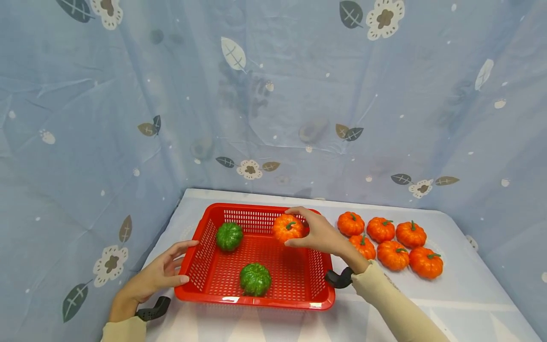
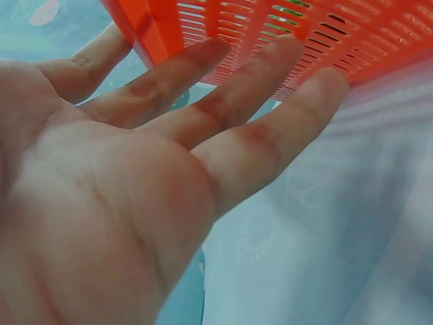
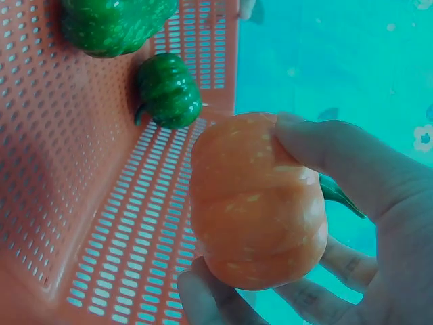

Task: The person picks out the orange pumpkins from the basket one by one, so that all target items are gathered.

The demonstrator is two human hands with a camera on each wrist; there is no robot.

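Observation:
A small orange pumpkin point(image 1: 283, 231) with a green stem is gripped between the thumb and fingers of my right hand point(image 1: 319, 232), over the right back part of a red plastic basket point(image 1: 256, 300). In the right wrist view the same pumpkin point(image 3: 257, 210) stays in the grasp, with the slotted basket wall behind it. Two green pumpkins lie inside the basket: one at the back left point(image 1: 229, 236), the other near the front point(image 1: 255, 279). My left hand point(image 1: 160, 271) has its fingers extended at the basket's left side, fingertips against the wall point(image 2: 379, 40).
Several orange pumpkins point(image 1: 393, 255) sit in a cluster on the white table point(image 1: 466, 285), right of the basket. A blue patterned curtain point(image 1: 299, 104) hangs behind the table and along both sides. Each wrist carries a black device point(image 1: 339, 278).

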